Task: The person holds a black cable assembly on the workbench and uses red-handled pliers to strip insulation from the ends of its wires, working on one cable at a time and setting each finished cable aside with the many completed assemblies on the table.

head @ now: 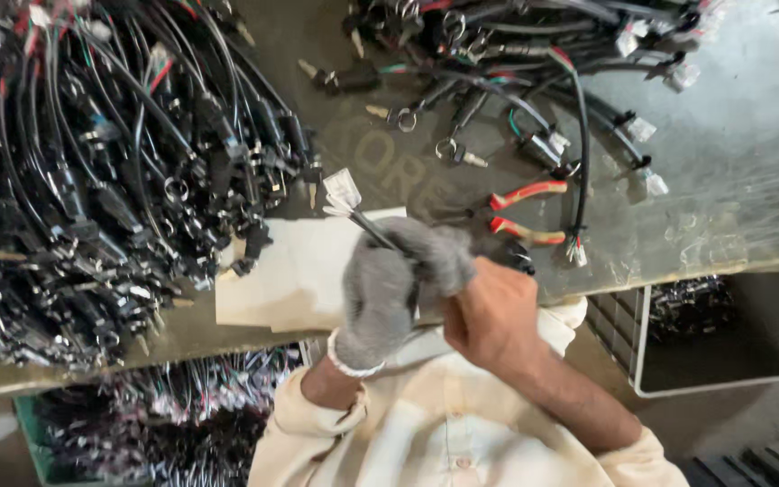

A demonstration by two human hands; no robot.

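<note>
A grey knitted glove (389, 289) covers the left hand. The pliers (523, 212) have red-and-yellow handles. Black cables (92, 180) with white connectors lie on the dull grey-green surface (732, 180); the shirt (426, 424) is cream.

Workbench (741, 180): grey, stained metal top. On it: large heap of black wire harnesses (92, 171) at left, smaller harness cluster (516, 54) at top, red-handled pliers (525, 212), pale cardboard sheet (295, 271) at the near edge.
</note>
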